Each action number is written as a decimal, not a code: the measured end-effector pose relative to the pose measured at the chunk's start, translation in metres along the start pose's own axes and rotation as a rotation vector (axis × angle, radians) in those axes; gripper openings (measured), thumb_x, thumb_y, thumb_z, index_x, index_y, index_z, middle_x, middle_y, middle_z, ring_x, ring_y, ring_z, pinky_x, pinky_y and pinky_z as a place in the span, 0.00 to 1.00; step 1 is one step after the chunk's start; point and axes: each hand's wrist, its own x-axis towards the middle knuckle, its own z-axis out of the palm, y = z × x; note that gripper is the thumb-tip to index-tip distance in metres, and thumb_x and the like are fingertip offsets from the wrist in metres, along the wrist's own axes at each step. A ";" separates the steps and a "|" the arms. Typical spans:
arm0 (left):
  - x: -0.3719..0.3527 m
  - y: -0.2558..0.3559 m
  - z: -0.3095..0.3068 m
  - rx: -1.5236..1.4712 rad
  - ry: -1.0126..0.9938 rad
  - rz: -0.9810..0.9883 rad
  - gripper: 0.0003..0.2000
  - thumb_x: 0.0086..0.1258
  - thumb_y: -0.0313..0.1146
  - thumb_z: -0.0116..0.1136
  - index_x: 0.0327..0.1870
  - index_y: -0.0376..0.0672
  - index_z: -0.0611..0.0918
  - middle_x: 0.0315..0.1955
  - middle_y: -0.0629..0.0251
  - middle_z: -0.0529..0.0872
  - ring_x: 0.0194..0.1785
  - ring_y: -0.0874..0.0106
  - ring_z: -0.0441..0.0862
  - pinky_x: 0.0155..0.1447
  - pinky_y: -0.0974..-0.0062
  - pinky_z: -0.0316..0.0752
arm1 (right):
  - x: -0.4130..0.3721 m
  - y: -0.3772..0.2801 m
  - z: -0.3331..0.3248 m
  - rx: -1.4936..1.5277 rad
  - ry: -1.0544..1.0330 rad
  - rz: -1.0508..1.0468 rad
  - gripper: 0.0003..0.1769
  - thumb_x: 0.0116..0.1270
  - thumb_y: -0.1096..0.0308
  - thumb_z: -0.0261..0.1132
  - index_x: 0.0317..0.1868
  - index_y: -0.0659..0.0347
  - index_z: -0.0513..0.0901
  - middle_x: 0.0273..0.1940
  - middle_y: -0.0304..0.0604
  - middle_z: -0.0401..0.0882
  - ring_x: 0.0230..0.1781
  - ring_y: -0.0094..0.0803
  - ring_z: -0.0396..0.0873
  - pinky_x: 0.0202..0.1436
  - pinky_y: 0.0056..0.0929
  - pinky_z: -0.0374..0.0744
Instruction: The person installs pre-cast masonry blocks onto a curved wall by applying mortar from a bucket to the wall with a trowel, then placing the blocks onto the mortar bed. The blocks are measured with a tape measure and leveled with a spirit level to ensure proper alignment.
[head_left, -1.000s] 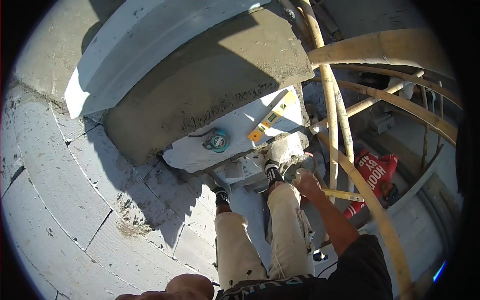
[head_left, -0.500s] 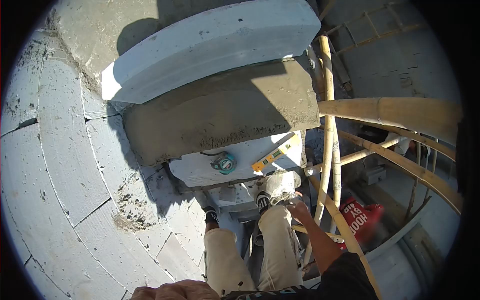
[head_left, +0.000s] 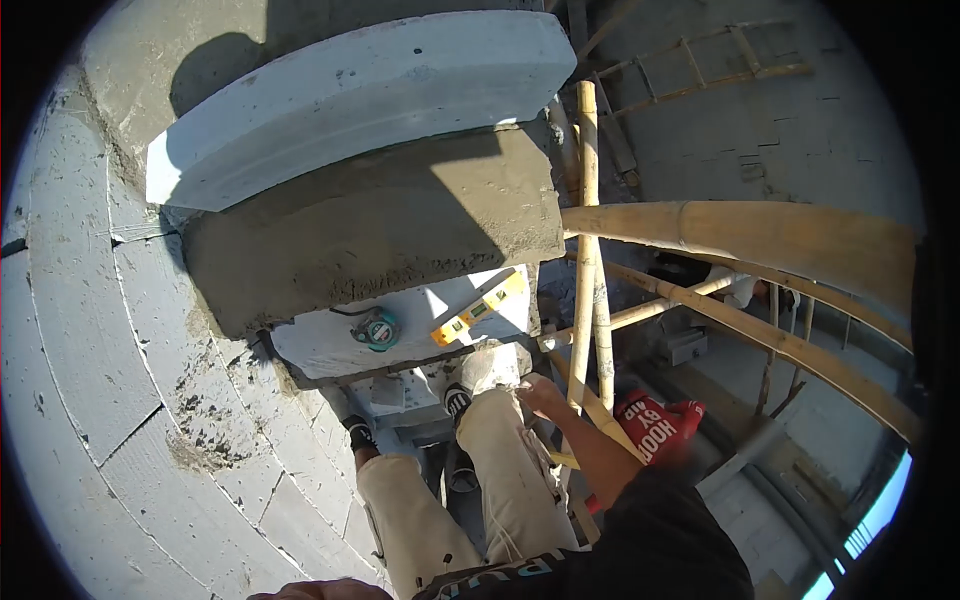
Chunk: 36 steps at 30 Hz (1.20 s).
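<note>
My right hand (head_left: 542,397) is low beside my right shin, its fingers curled at the edge of a pale, mortar-smeared flat piece (head_left: 500,366) near my shoe. What the fingers grip is too small to make out. Only the back of my left hand (head_left: 325,590) shows at the bottom edge; its fingers are hidden. In front of my feet, a yellow spirit level (head_left: 480,307) and a teal tape measure (head_left: 376,329) lie on a white block ledge (head_left: 330,350). Neither hand touches them.
Grey wet-looking mortar (head_left: 370,220) covers the step above the ledge. A curved white block (head_left: 370,100) stands behind it. Block paving (head_left: 100,330) spreads left. Bamboo poles (head_left: 587,250) cross on the right, with a drop beyond. Below them is red cloth with lettering (head_left: 655,425).
My view has swung right, so the blocks, mortar and tools sit further left. My right hand stays by the pale piece near my shoe. The level and tape measure remain on the ledge.
</note>
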 end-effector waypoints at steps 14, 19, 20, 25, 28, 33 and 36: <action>-0.149 -0.099 -0.148 0.808 0.468 -0.848 0.30 0.74 0.60 0.52 0.53 0.36 0.79 0.45 0.61 0.82 0.47 0.70 0.81 0.51 0.70 0.76 | 0.001 0.020 -0.008 0.052 0.016 0.044 0.26 0.62 0.52 0.67 0.53 0.64 0.83 0.51 0.60 0.84 0.56 0.52 0.81 0.60 0.42 0.77; -0.199 -0.128 -0.157 0.770 0.464 -1.031 0.25 0.76 0.53 0.55 0.53 0.34 0.81 0.44 0.58 0.86 0.46 0.67 0.84 0.49 0.70 0.80 | -0.013 0.015 -0.026 0.110 0.043 0.085 0.26 0.62 0.51 0.67 0.53 0.62 0.83 0.51 0.60 0.84 0.56 0.52 0.81 0.60 0.41 0.77; -0.204 -0.131 -0.156 0.770 0.461 -1.067 0.26 0.75 0.53 0.55 0.53 0.33 0.81 0.45 0.57 0.86 0.46 0.67 0.84 0.49 0.70 0.80 | -0.015 0.015 -0.027 0.112 0.037 0.104 0.26 0.62 0.51 0.67 0.54 0.62 0.83 0.51 0.60 0.84 0.56 0.52 0.81 0.60 0.41 0.77; -0.233 -0.136 -0.165 0.803 0.510 -1.225 0.27 0.74 0.52 0.56 0.56 0.32 0.80 0.46 0.54 0.85 0.46 0.65 0.85 0.49 0.70 0.80 | -0.005 0.023 -0.029 0.082 0.089 0.092 0.22 0.64 0.53 0.68 0.49 0.62 0.84 0.47 0.58 0.85 0.52 0.50 0.83 0.57 0.39 0.78; -0.252 -0.132 -0.177 0.872 0.509 -1.295 0.26 0.73 0.51 0.58 0.55 0.32 0.79 0.44 0.56 0.85 0.44 0.68 0.85 0.47 0.72 0.80 | -0.007 0.012 -0.038 0.101 0.013 0.144 0.23 0.63 0.53 0.67 0.51 0.61 0.84 0.50 0.57 0.84 0.54 0.51 0.82 0.59 0.42 0.78; -0.270 -0.128 -0.194 0.867 0.585 -1.293 0.28 0.71 0.52 0.62 0.53 0.30 0.80 0.37 0.57 0.86 0.38 0.71 0.85 0.41 0.75 0.79 | -0.013 0.043 -0.022 0.078 0.080 -0.130 0.18 0.65 0.56 0.67 0.40 0.66 0.84 0.34 0.51 0.85 0.38 0.41 0.84 0.44 0.38 0.79; -0.265 -0.122 -0.194 0.885 0.587 -1.290 0.28 0.70 0.52 0.62 0.53 0.30 0.80 0.37 0.58 0.86 0.38 0.71 0.85 0.40 0.76 0.78 | -0.024 0.057 -0.019 0.020 0.088 -0.158 0.18 0.65 0.56 0.68 0.41 0.66 0.84 0.32 0.49 0.84 0.35 0.37 0.83 0.42 0.36 0.79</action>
